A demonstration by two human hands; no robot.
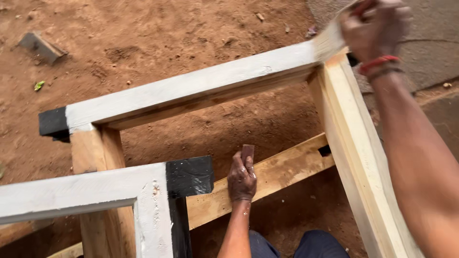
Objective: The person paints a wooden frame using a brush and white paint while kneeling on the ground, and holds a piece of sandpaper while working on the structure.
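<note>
Wooden frame (201,88): white rail runs lower-left to upper-right, toward right hand (375,28).

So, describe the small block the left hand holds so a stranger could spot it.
Find the wooden frame on the red dirt, then its bare lower rail. The left hand rests on that rail, pinching a small reddish-brown block, darker than the pale wood around it.
</note>
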